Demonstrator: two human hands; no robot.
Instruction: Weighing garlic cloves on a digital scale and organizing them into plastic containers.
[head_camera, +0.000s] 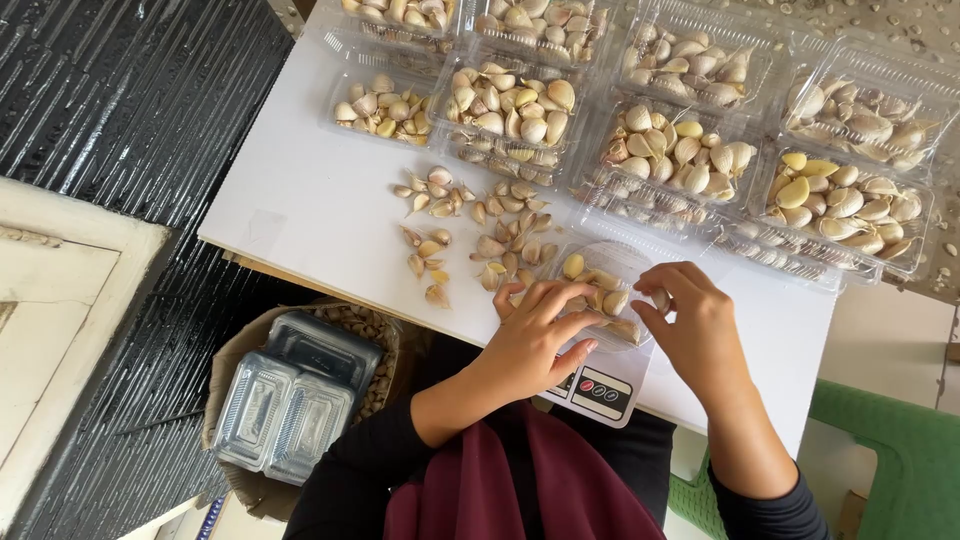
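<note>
Two hands sit on one clear tray (600, 285) atop a small white scale (598, 388), w/ tray there so its cloves get weighed. Left hand (535, 335) lies w/ fingers spread flat on the tray's near edge, steadying it; right hand (690, 320) pinches a garlic clove (660, 298) at the tray's 3 o'clock rim. Loose cloves (480, 235) lie at 10 o'clock, within reach. Approx 8 filled trays (680, 150) sit at 12 o'clock on the white table (300, 190); 3 empty trays (290, 400) wait at 8 o'clock.

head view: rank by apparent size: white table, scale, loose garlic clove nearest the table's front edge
1. white table
2. scale, mostly hidden under the clear container and the hands
3. loose garlic clove
Gaps are wide; camera nearness doesn't change the order.
</note>
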